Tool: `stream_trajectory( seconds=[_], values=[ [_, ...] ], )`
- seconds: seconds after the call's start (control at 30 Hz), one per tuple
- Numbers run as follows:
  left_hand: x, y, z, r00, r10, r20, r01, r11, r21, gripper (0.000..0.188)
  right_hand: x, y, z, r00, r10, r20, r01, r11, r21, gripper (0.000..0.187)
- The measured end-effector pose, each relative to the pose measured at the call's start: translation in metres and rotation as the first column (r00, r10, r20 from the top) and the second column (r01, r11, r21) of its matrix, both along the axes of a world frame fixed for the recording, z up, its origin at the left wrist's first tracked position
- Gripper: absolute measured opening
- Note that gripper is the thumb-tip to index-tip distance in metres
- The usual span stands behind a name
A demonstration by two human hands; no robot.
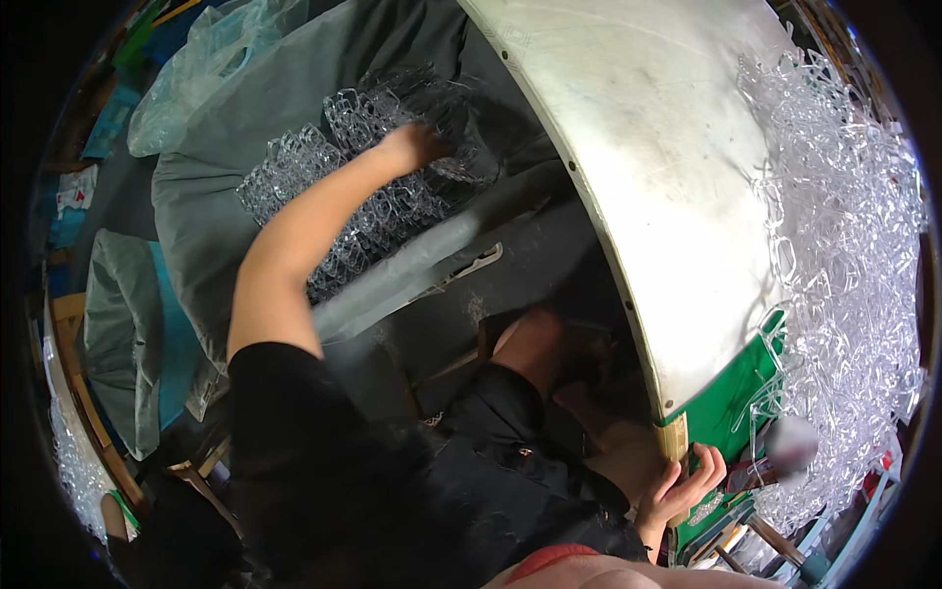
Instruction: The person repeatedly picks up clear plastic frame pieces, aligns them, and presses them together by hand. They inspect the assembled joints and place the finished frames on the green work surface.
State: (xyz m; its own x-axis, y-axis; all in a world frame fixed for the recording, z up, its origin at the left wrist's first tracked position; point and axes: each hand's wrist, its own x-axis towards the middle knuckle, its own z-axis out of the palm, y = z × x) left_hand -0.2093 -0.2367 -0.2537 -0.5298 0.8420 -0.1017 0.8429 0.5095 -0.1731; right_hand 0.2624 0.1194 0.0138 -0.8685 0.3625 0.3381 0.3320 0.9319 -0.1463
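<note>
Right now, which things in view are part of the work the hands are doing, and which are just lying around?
In hand:
- left hand reaching into the clear plastic pieces stacked in the grey sack
- right hand gripping the table edge

Lying about:
- loose heap of clear plastic pieces on the white tabletop
- clear plastic bag
- green board

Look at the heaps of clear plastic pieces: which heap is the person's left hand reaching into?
The heap in the grey sack on the floor, stacked clear pieces. The left hand rests on it; the loose tangled pile on the white table lies untouched.
</note>
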Motion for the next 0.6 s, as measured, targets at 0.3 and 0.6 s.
stream_trajectory(
  seconds=[0.3,0.6],
  values=[
    [-0.027,0.045,-0.073,0.986,-0.053,0.158,0.053,0.999,0.000,0.032,-0.002,-0.004,-0.005,0.997,-0.074,-0.027,0.073,0.997,-0.038,0.042],
    [-0.037,0.057,-0.107,0.960,-0.041,0.276,0.093,0.979,-0.179,0.036,-0.001,-0.004,-0.007,0.996,-0.054,-0.069,0.052,0.998,-0.041,0.036]
  ],
)
